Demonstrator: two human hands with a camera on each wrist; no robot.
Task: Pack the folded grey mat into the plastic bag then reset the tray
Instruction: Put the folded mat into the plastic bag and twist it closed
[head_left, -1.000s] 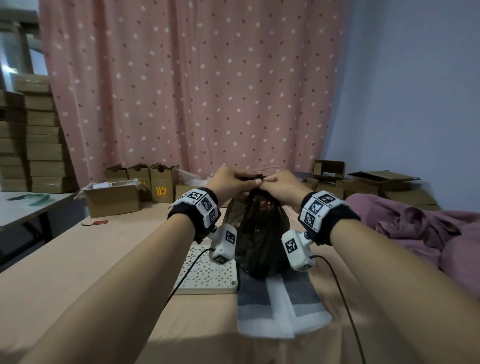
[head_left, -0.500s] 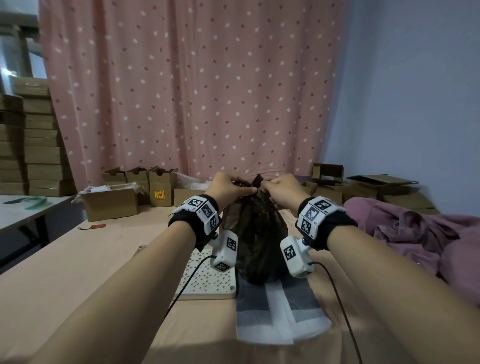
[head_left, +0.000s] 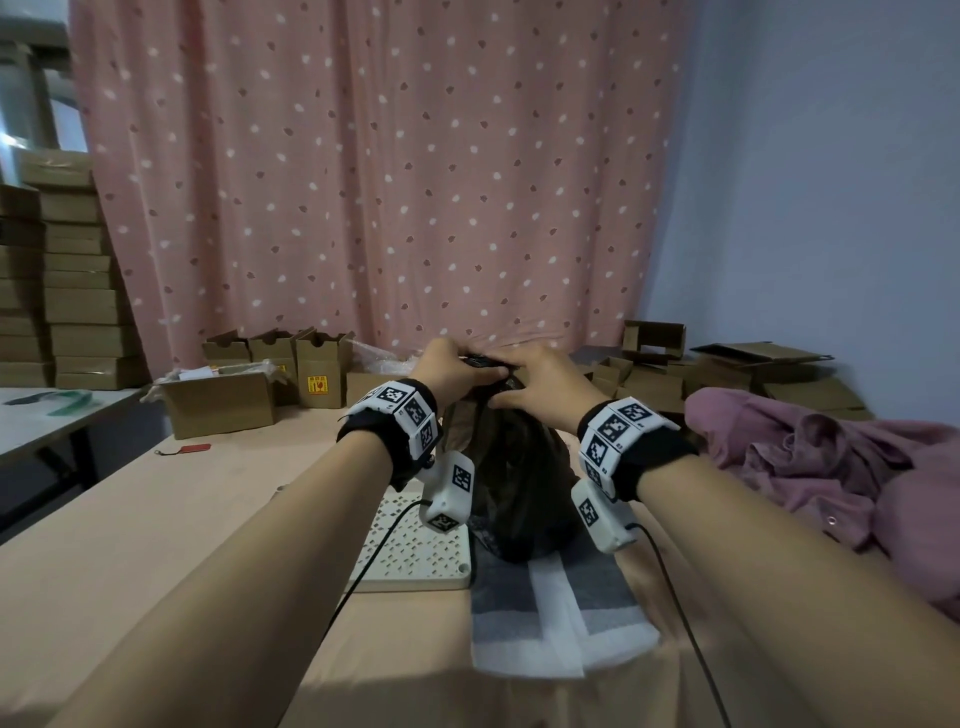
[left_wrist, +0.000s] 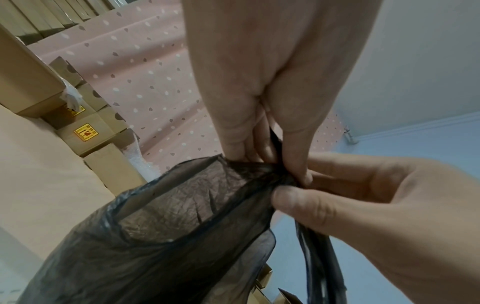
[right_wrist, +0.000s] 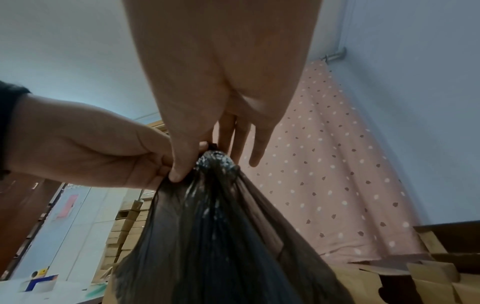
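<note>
In the middle of the head view both hands meet over the gathered top of the dark, see-through plastic bag (head_left: 519, 483). The left hand (head_left: 451, 367) pinches the bunched neck between thumb and fingers, and the right hand (head_left: 535, 384) pinches the same bunch from the other side, thumb against fingers, the two hands touching. The bag hangs down from them with its bottom on the grey mat (head_left: 550, 613), a grey and white striped piece lying flat on the tan table (head_left: 130, 530) in the lower centre of the frame. Whether anything sits inside the bag cannot be told through the dark film. The white perforated tray (head_left: 415, 556) lies just left of the mat, its right edge touching it. Cardboard boxes (head_left: 218, 400) line the far table edge below the pink dotted curtain (head_left: 363, 182), and a purple cloth (head_left: 810, 462) is heaped at the right
</note>
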